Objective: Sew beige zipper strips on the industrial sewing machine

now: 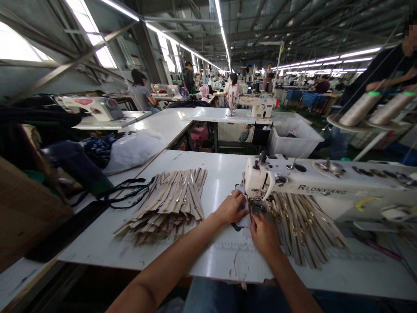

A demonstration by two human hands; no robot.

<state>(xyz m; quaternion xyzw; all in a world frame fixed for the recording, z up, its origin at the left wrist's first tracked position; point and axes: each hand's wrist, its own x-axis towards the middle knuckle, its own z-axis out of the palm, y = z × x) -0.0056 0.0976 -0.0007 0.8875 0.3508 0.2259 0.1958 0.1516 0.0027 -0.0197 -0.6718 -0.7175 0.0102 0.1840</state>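
My left hand (233, 208) rests at the needle end of a white sewing machine (293, 178), its fingers bent and pressed on a narrow beige zipper strip (246, 203). Just right of it, below the presser foot, my right hand (263, 234) is closed, the fingertips pinching the near end of the same strip. Most of that strip is hidden by fingers and machine head. On the left lies a fanned pile of beige zipper strips (176, 198) with gold-coloured teeth and pulls. A second pile of zippers (299, 230) spreads under the machine arm, beside my right wrist.
The white table (130, 256) carries black straps (130, 191) at its left. Beyond are a clear plastic bag (135, 150), a white bin (295, 134) and another sewing machine (260, 106). Thread cones (360, 108) stand at right, near a standing person (374, 74).
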